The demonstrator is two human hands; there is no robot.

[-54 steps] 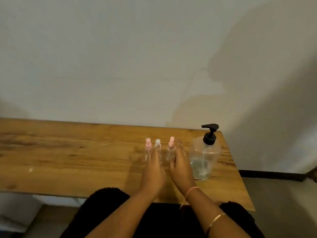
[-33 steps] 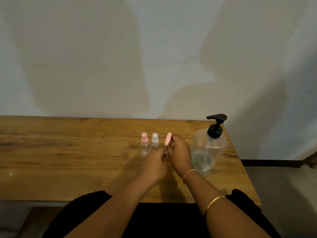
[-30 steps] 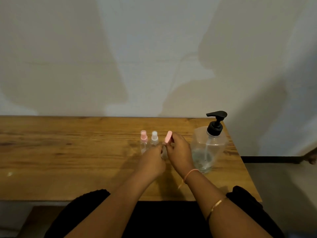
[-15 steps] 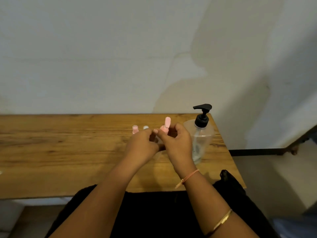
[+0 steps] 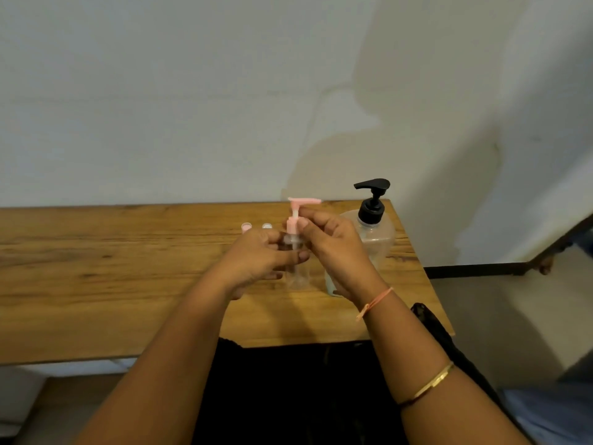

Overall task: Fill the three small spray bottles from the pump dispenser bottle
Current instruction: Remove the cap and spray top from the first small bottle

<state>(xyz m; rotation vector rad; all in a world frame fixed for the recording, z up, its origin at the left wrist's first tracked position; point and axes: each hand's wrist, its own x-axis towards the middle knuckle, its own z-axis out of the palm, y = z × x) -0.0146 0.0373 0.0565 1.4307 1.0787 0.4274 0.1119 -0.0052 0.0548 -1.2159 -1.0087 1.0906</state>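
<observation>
I hold a small clear bottle [image 5: 298, 273] with a pink pump top [image 5: 300, 207] above the wooden table [image 5: 96, 268]. My left hand [image 5: 260, 263] grips its body. My right hand [image 5: 330, 244] pinches the pink collar at its neck. Behind my left hand, only the caps of two more small bottles show: a pink one [image 5: 246, 227] and a white one [image 5: 267, 226]. The large clear dispenser bottle [image 5: 375, 239] with a black pump head [image 5: 372, 197] stands at the table's right end, partly behind my right hand.
A pale wall runs right behind the table. The table's right edge [image 5: 426, 277] lies just past the dispenser, with floor and a dark skirting board [image 5: 481, 269] beyond. My dark-clothed lap is below the front edge.
Both hands lifted the pink-topped bottle off the table and drew it nearer to me. Its pump head now stands clear above my fingers. The view has tilted further down.
</observation>
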